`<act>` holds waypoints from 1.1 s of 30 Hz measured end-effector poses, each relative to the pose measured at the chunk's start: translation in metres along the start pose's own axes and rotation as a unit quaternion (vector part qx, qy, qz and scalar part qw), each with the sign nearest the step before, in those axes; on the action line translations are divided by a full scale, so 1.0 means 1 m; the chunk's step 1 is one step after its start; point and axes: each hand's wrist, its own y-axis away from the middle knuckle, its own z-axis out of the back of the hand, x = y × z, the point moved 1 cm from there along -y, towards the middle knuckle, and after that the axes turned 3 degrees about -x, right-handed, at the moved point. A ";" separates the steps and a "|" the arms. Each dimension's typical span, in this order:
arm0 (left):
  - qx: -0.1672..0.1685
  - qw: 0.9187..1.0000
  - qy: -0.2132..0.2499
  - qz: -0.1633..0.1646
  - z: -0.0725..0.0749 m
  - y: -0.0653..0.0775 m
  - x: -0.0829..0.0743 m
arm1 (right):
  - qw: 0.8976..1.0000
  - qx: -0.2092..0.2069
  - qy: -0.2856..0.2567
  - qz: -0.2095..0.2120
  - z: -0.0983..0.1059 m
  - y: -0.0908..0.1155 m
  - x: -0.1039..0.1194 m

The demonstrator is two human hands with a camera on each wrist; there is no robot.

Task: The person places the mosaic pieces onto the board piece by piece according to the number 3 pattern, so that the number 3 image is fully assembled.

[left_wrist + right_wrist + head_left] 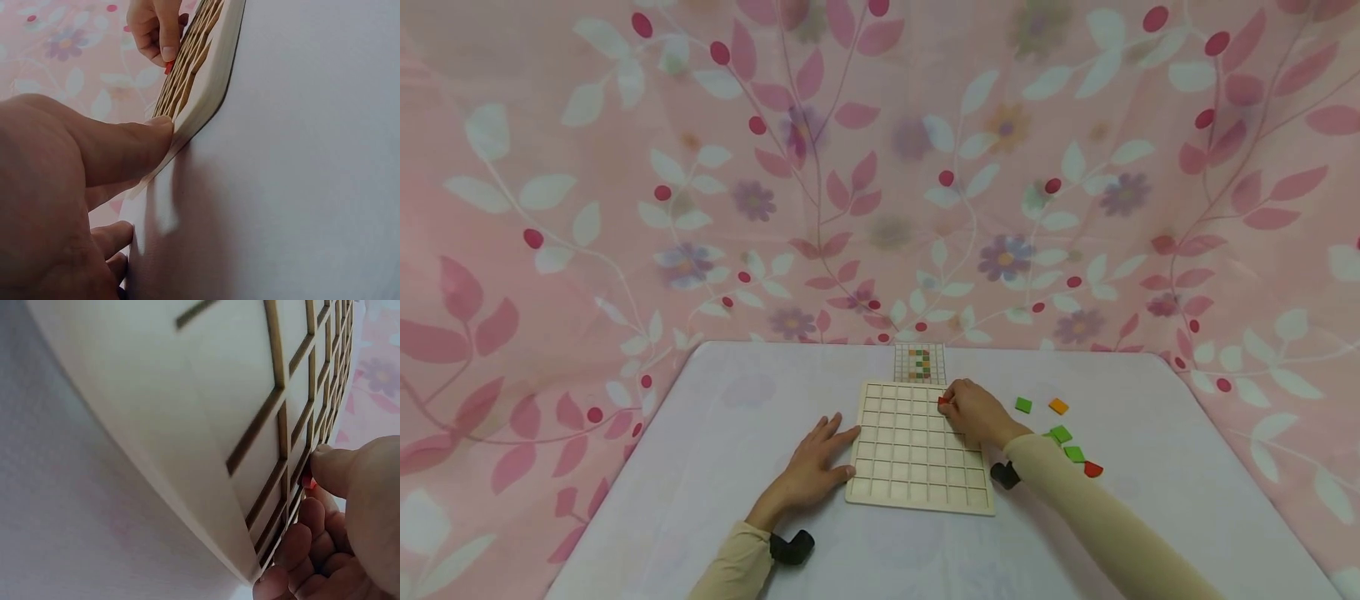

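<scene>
A pale wooden grid board (917, 454) with rows of square recesses lies in the middle of the white table. Between thumb and fingertips, my right hand (981, 414) pinches a small red tile (943, 402) at the board's far right part. The red tile (308, 481) is mostly covered by the fingers in the right wrist view. My left hand (812, 467) rests beside the board's left edge, fingers spread. Its thumb (147, 140) touches the rim in the left wrist view.
A printed pattern card (920, 363) with coloured squares lies beyond the board's far edge. To the right of my right hand are several loose tiles: green (1023, 405), orange (1058, 406) and a rounded red one (1093, 469). A floral pink cloth (880, 208) hangs behind the table.
</scene>
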 end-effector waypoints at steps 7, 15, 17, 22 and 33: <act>-0.010 1.000 0.009 -0.010 0.001 0.000 -0.002 | 1.000 0.000 -0.014 0.006 0.001 -0.001 0.003; -0.010 1.000 0.015 -0.007 0.001 0.001 -0.004 | 0.999 -0.005 -0.015 0.028 0.003 0.001 0.009; -0.009 1.000 0.016 -0.004 0.000 0.001 -0.003 | 0.999 -0.004 -0.018 0.026 0.003 0.001 0.009; -0.008 1.000 0.017 -0.007 0.001 0.001 -0.003 | 0.999 -0.003 -0.038 0.018 0.002 -0.002 0.006; -0.012 1.000 0.016 -0.010 0.003 0.002 -0.007 | 0.993 -0.012 -0.118 0.004 0.002 -0.009 0.001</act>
